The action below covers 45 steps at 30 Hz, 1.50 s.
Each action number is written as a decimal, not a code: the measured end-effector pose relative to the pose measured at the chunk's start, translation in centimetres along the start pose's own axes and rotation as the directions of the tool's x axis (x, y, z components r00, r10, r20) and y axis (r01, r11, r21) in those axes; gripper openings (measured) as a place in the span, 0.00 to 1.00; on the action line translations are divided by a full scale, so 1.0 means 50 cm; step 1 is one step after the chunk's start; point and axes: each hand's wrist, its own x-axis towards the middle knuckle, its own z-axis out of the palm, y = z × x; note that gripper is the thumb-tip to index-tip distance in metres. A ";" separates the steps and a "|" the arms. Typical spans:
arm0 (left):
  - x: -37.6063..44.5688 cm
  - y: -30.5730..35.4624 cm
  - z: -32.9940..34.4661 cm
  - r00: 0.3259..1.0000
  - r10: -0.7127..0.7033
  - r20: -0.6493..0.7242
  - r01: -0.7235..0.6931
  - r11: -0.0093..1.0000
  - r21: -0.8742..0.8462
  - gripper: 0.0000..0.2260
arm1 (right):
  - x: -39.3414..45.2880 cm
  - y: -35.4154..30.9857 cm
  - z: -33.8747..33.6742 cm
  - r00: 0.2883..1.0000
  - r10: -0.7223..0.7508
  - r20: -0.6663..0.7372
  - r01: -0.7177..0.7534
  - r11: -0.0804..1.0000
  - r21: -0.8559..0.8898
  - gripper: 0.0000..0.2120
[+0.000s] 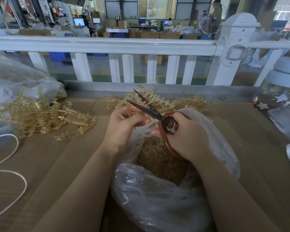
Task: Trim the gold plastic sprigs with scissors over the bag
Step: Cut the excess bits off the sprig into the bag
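Trimming gold sprig over bag, both hands busy.
L hand (pixel 124 124) pinches a gold sprig (pixel 151 97) above the clear bag (pixel 157 198) at table's near edge; R hand (pixel 186 136) grips the scissors (pixel 151 109) by red handles, blades apart round the sprig. Bag holds gold bits. More sprigs (pixel 40 114) piled by table's (pixel 65 164) left edge & far edge; white cord (pixel 12 164) near left edge.

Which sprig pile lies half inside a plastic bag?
The left pile of gold sprigs, spilling from the clear bag; the far pile lies bare on cardboard.
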 end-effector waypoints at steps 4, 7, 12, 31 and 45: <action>0.000 -0.002 -0.002 0.999 0.003 0.033 -0.004 1.000 0.004 0.03 | -0.003 0.000 0.002 1.000 -0.015 -0.015 0.015 1.000 -0.005 0.39; 0.001 -0.003 -0.006 0.998 0.000 0.065 0.002 0.999 -0.033 0.02 | -0.004 0.000 0.004 1.000 -0.018 -0.024 0.018 1.000 -0.005 0.41; 0.006 -0.007 -0.010 0.996 -0.021 0.084 0.029 0.995 -0.093 0.03 | -0.002 -0.003 0.006 1.000 -0.024 0.001 0.024 0.999 0.041 0.44; -0.001 -0.003 -0.008 0.998 -0.055 0.035 0.060 0.985 -0.161 0.04 | -0.003 -0.008 0.000 0.997 -0.038 0.067 0.030 0.993 0.117 0.45; 0.011 0.000 -0.033 0.961 -0.167 -0.220 0.076 0.925 -0.372 0.12 | -0.007 -0.005 -0.008 0.995 -0.065 0.077 0.066 0.998 -0.011 0.36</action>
